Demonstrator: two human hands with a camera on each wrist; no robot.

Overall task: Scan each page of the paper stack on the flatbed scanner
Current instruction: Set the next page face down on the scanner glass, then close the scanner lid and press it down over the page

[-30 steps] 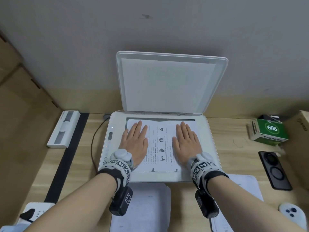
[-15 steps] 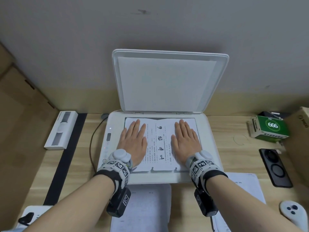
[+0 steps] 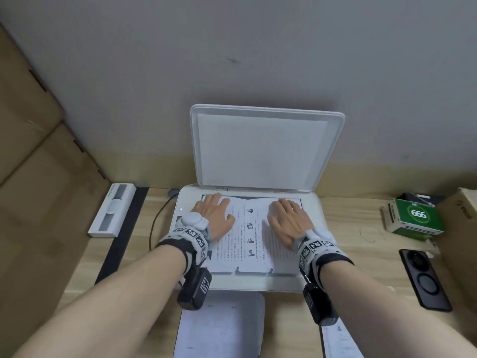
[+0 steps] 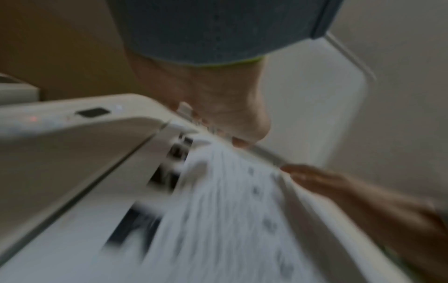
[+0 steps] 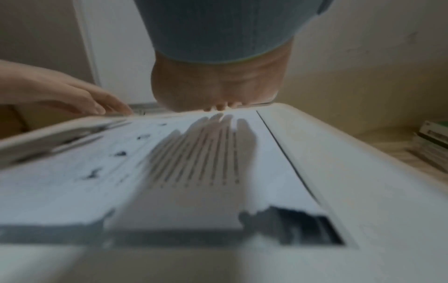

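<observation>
The white flatbed scanner (image 3: 313, 228) stands on the wooden desk with its lid (image 3: 260, 148) raised against the wall. A printed sheet (image 3: 247, 236) lies on the glass, its far edge slightly buckled in the middle. My left hand (image 3: 214, 213) rests flat on the sheet's far left part. My right hand (image 3: 286, 218) rests flat on its far right part, fingers straight. The wrist views, both blurred, show my left palm (image 4: 218, 107) and my right palm (image 5: 213, 90) low over the sheet (image 5: 97, 181). Two paper piles lie in front of the scanner, one at the centre (image 3: 222, 324) and one at the right (image 3: 340, 339).
A long white box (image 3: 112, 210) and stacked cardboard boxes (image 3: 38, 151) are at the left. A green box (image 3: 413, 218), a black phone (image 3: 424, 277) and a cardboard box (image 3: 464, 210) are at the right. A cable (image 3: 154, 223) runs beside the scanner.
Both hands have slid over the sheet toward the hinge and a little apart. The sheet's far edge now buckles slightly in the middle.
</observation>
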